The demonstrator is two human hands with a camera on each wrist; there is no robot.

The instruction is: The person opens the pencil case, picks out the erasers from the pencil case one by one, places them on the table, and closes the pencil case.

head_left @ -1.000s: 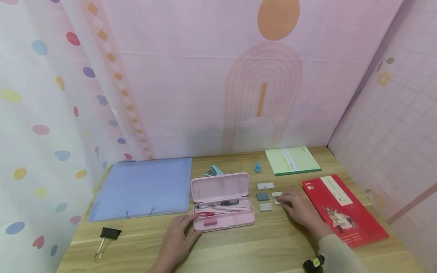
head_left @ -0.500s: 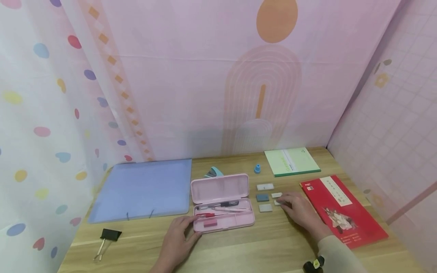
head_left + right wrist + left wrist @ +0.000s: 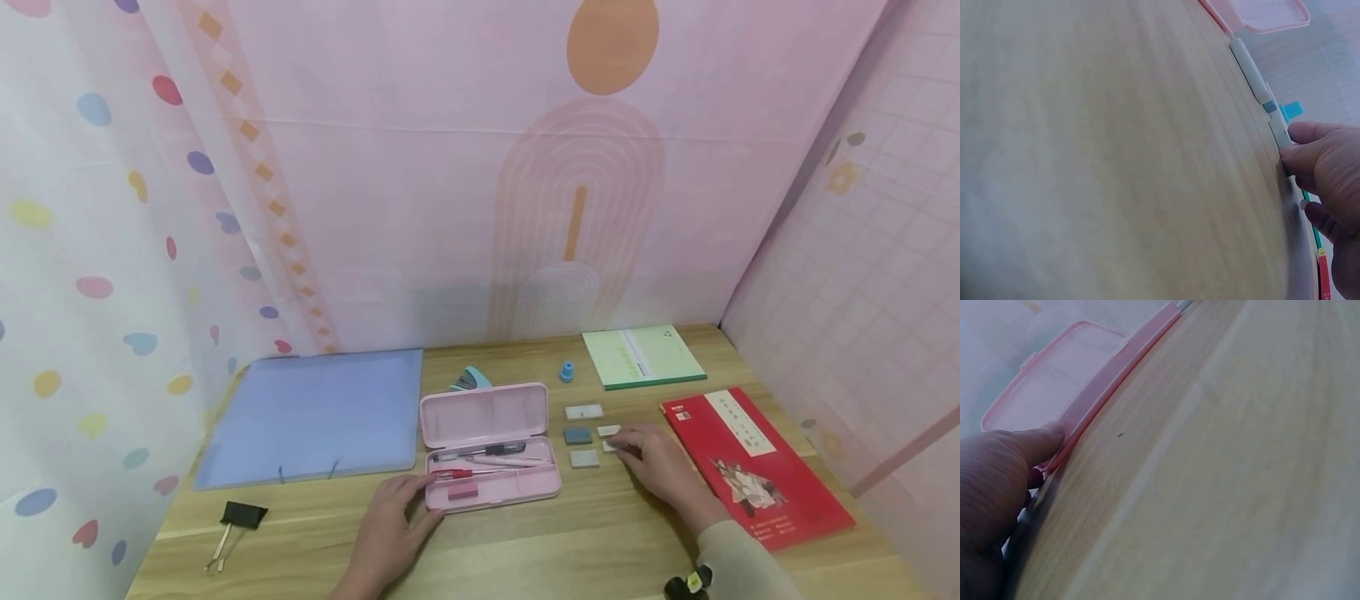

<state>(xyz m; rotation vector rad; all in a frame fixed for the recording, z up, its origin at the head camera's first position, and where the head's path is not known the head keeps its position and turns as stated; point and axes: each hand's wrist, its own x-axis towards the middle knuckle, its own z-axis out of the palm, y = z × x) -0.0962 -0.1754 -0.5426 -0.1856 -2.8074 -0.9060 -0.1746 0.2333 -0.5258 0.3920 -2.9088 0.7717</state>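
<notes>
Wooden desk (image 3: pixel 600 542), pink backdrop | left hand (image 3: pixel 390 533) fingers resting on open pink plastic pencil case (image 3: pixel 491 450), gripping nothing | right hand (image 3: pixel 660 467) fingertips pinching small white eraser block (image 3: pixel 611 446) | risk: block slips, knocks neighbouring grey eraser (image 3: pixel 584 457).

small white eraser (image 3: pixel 609 446) partly under right hand (image 3: pixel 660 467)

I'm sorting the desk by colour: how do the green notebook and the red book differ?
The green notebook is pale green and plain; the red book is bright red with a picture on its cover. The green notebook lies at the back of the table, the red book nearer, beside the right hand. The red book looks larger. Both lie flat and closed.
</notes>
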